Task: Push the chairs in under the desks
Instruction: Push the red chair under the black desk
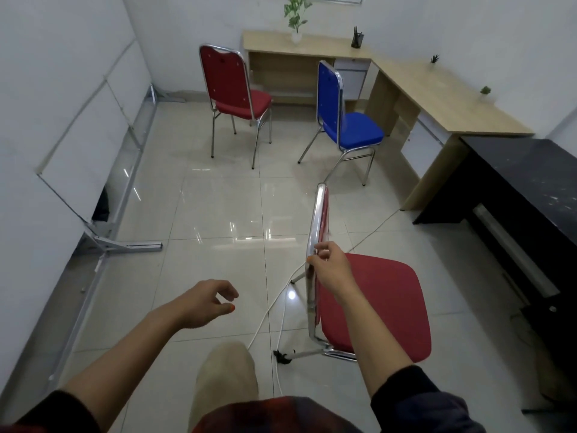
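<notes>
A red chair point(384, 304) with a chrome frame stands right in front of me, seen from above, its seat facing the black desk point(512, 189) on the right. My right hand point(331, 267) grips the chrome top rail of its backrest. My left hand point(209, 303) hovers over the floor to the left with loosely curled fingers, holding nothing. Farther off, a second red chair point(232, 95) stands out from the wooden L-shaped desk point(437, 98), and a blue chair point(346, 120) stands out from that desk's right wing.
White cables point(274, 310) trail across the glossy tiled floor beside the near chair's legs. A whiteboard on a metal stand point(93, 126) lines the left wall. Small potted plants point(296, 17) and a pen holder point(357, 37) sit on the wooden desk.
</notes>
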Available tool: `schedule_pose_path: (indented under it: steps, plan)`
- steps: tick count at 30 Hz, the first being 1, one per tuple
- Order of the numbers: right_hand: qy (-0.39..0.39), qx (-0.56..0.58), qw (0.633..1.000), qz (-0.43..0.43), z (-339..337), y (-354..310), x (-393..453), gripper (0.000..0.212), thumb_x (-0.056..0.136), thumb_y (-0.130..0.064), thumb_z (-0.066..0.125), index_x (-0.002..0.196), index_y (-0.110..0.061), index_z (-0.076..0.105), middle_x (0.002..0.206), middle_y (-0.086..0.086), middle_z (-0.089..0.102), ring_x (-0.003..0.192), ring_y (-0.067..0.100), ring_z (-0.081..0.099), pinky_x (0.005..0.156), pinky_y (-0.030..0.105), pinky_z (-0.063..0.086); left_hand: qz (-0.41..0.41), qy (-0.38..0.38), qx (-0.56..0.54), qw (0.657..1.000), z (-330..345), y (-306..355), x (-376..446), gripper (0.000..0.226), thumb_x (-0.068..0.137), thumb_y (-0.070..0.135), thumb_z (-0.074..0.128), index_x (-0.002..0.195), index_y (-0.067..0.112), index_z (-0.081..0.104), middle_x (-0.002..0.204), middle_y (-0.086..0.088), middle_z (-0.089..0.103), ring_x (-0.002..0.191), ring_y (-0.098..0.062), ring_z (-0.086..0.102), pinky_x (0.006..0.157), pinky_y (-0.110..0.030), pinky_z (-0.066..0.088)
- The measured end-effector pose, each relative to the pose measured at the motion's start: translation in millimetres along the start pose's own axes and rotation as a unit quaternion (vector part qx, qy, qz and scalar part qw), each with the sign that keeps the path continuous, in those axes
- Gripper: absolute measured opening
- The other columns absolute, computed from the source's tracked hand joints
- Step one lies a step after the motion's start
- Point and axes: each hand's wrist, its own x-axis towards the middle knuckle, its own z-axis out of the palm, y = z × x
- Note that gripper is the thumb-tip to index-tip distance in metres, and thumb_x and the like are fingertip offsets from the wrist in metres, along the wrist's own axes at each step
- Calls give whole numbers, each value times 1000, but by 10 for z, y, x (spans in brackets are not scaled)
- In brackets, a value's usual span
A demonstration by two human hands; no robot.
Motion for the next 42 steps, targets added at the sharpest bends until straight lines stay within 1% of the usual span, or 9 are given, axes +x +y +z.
schedule_pose_path:
  steps: [5, 16, 19, 23, 28, 31, 34, 39, 42]
  plan:
    - [-24, -16, 1000, 8, -23, -27, 155, 53, 90, -17, 62, 140, -23, 47, 118, 1, 60, 97, 16, 62, 88, 34, 52, 18, 9, 9, 1000, -145, 219, 235, 25, 95, 25, 63, 119, 24, 61, 118, 8, 58, 96, -7, 64, 71, -16, 48]
    - [-40, -20, 998, 33, -43, 58, 362, 56, 89, -13, 66, 142, -22, 48, 112, -5, 62, 98, 16, 61, 89, 33, 52, 55, -33, 43, 997, -244, 526, 695, 30, 94, 27, 62, 124, 25, 58, 127, 6, 57, 98, -7, 63, 74, -15, 47]
    - [-66, -10, 997, 49, -91, 98, 387, 61, 89, -19, 69, 143, -32, 46, 117, -5, 59, 104, 15, 59, 84, 28, 48, 85, -44, 65, 993, -263, 711, 908, 33, 94, 28, 63, 126, 26, 56, 133, 5, 53, 109, -12, 60, 84, -22, 48]
    - [-66, -37, 994, 81, -93, 127, 450, 69, 80, -30, 73, 140, -47, 44, 128, 1, 60, 111, 20, 61, 91, 35, 53, 151, -53, 119, 980, -300, 1057, 1280, 48, 92, 28, 66, 136, 26, 47, 142, 2, 44, 125, -17, 49, 101, -28, 42]
    - [-72, -24, 988, 138, -124, 34, 523, 83, 76, -29, 78, 147, -44, 37, 125, 2, 53, 91, 15, 53, 65, 25, 43, 285, -25, 256, 923, -349, 1429, 1895, 86, 84, 25, 73, 153, 27, 21, 161, -6, 16, 145, -29, 24, 113, -40, 34]
    - [-69, -14, 981, 182, -45, -52, 512, 90, 79, -28, 75, 152, -44, 26, 138, 3, 50, 109, 21, 53, 81, 32, 47, 338, -37, 415, 844, -444, 1550, 2246, 95, 84, 32, 72, 155, 31, 9, 165, 0, 3, 151, -29, 6, 116, -46, 30]
    - [-39, -18, 977, 211, 111, -106, 505, 92, 78, -26, 72, 152, -44, 21, 136, 5, 55, 114, 25, 57, 98, 43, 49, 352, -73, 475, 803, -527, 1529, 2487, 86, 84, 39, 71, 152, 34, 18, 165, 3, 2, 151, -31, -5, 117, -55, 19]
    - [5, -79, 960, 267, 342, -237, 590, 78, 86, -18, 60, 151, -33, 19, 121, 8, 59, 103, 28, 60, 86, 41, 52, 394, -75, 492, 773, -659, 1626, 3002, 71, 81, 41, 73, 139, 32, 35, 159, 0, 16, 150, -33, -2, 114, -65, 12]
    - [63, -108, 945, 302, 542, -314, 649, 72, 90, -12, 50, 151, -29, 17, 132, 14, 55, 113, 33, 58, 95, 43, 50, 391, -74, 467, 790, -682, 1776, 3219, 50, 84, 37, 70, 127, 28, 47, 148, -2, 32, 145, -32, 10, 111, -60, 22]
